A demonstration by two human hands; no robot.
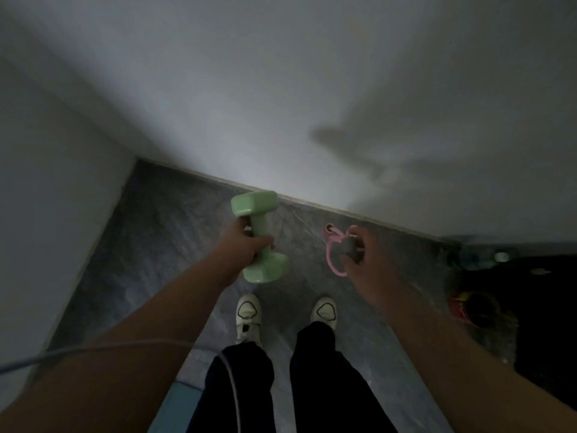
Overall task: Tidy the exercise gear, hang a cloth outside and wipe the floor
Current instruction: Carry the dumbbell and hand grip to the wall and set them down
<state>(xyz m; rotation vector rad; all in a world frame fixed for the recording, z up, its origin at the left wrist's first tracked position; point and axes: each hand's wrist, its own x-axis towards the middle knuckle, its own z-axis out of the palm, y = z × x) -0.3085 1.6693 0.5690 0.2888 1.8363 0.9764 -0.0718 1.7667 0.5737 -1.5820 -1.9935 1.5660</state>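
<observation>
**Full hands over the toes**

The left hand (246, 245) is wrapping its grip round the green dumbbell (260, 235), hanging it above the floor (156, 229) near the white shoes (248, 310). The right hand (365, 264) is pinching a grey handle with pink cord (332, 254). A slackening grip could be dropping weight onto feet; the dangling cord could snag.

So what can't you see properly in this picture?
Head view only:
- Dark grey handle on the pink stretchy band: mostly wrapped by the right hand.
- Mint-green dumbbell bar: covered by the left hand.
- Things at right: too dark, blurred.
</observation>
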